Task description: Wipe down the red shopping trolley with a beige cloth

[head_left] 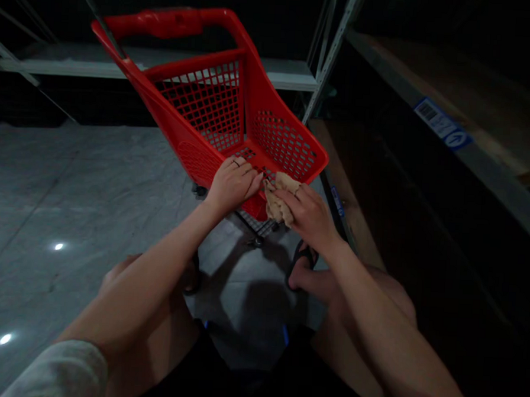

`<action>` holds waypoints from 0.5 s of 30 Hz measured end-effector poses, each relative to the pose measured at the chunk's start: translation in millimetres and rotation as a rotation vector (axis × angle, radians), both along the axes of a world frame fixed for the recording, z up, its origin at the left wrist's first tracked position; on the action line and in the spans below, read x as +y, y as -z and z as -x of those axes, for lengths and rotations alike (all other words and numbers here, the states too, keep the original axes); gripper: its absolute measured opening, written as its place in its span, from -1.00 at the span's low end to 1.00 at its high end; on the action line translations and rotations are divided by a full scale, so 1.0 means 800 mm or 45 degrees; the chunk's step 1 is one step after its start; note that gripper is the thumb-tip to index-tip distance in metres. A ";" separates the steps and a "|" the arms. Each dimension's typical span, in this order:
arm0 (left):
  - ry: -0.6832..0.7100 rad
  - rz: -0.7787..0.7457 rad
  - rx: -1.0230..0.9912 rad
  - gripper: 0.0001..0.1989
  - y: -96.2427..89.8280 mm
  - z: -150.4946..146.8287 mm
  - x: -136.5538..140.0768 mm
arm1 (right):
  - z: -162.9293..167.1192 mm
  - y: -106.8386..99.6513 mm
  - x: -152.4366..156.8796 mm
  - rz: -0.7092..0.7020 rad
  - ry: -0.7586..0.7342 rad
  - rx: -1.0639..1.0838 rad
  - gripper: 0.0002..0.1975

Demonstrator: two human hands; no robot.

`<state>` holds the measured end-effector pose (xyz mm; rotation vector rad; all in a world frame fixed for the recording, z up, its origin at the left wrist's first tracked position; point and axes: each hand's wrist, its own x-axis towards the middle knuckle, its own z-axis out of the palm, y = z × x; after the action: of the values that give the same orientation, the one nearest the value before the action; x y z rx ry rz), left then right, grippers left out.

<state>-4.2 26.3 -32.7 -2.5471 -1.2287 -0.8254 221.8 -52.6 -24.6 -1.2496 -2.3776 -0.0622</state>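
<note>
A red plastic shopping cart [279,143] with lattice walls stands in front of me, its handle at the far upper left. My left hand [234,184] is closed over the cart's near rim, with the fingers wrapped round the edge. A beige cloth [279,206] is bunched in my right hand [309,214], which presses it against the same rim just to the right. Part of the cloth hangs down the outside of the cart. The bottom of the basket is partly hidden by my hands.
White metal shelving [293,75] runs behind the cart. A dark wooden shelf [413,82] with a blue barcode label [442,123] juts out on the right. Grey floor [91,195] lies to the left; my sandalled feet are below the cart.
</note>
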 end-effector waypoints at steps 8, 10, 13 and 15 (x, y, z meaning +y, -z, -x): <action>-0.331 0.092 -0.143 -0.56 -0.031 0.077 0.034 | -0.064 0.001 0.052 0.064 0.178 0.293 -0.70; -0.332 0.025 -0.136 -0.57 -0.029 0.080 0.033 | -0.069 0.004 0.064 0.044 0.256 0.322 -0.71; -0.324 -0.078 -0.143 -0.59 -0.020 0.070 0.028 | -0.063 0.007 0.069 0.035 0.289 0.287 -0.70; -0.324 -0.106 -0.166 -0.58 -0.014 0.062 0.023 | -0.052 0.008 0.062 0.042 0.270 0.251 -0.70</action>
<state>-53.8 44.8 -21.1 -2.2412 -1.4859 -0.9722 263.1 -2.9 -30.8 -1.4491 -2.0820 0.0334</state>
